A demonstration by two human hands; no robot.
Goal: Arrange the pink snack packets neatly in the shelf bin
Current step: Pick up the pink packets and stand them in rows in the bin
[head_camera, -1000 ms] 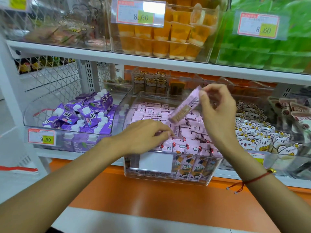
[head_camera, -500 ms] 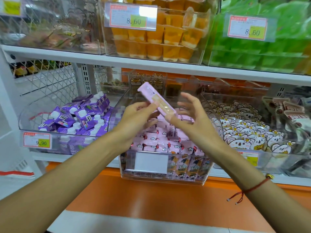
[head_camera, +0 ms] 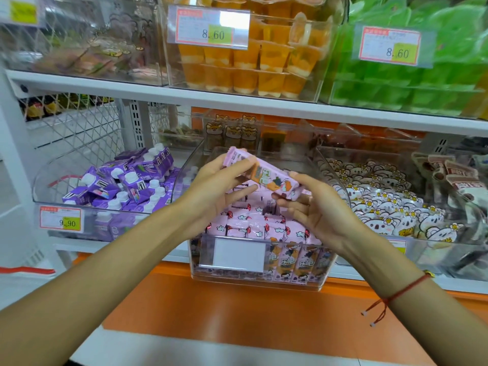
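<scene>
Shop shelving fills the view: white shelf boards [head_camera: 237,100] carry rows of clear plastic bins, and an orange ledge [head_camera: 237,318] runs below the lower row. Both hands are raised over the middle clear bin [head_camera: 260,282], holding one pink snack packet [head_camera: 264,175] tilted, its left end higher. Left hand [head_camera: 219,188] pinches the upper end between thumb and fingers; right hand [head_camera: 314,210] grips the lower end, fingers curled under it, and a red string bracelet [head_camera: 396,294] circles that wrist. More pink snack packets [head_camera: 253,225] lie packed in the bin beneath, behind a blank white label [head_camera: 239,254]. Purple cartons [head_camera: 124,183] fill the bin to the left, koala-print packets [head_camera: 390,210] the one to the right. Above sit orange jelly cups [head_camera: 253,64] and green packs [head_camera: 412,83], with price tags [head_camera: 212,26] reading 8.60.
</scene>
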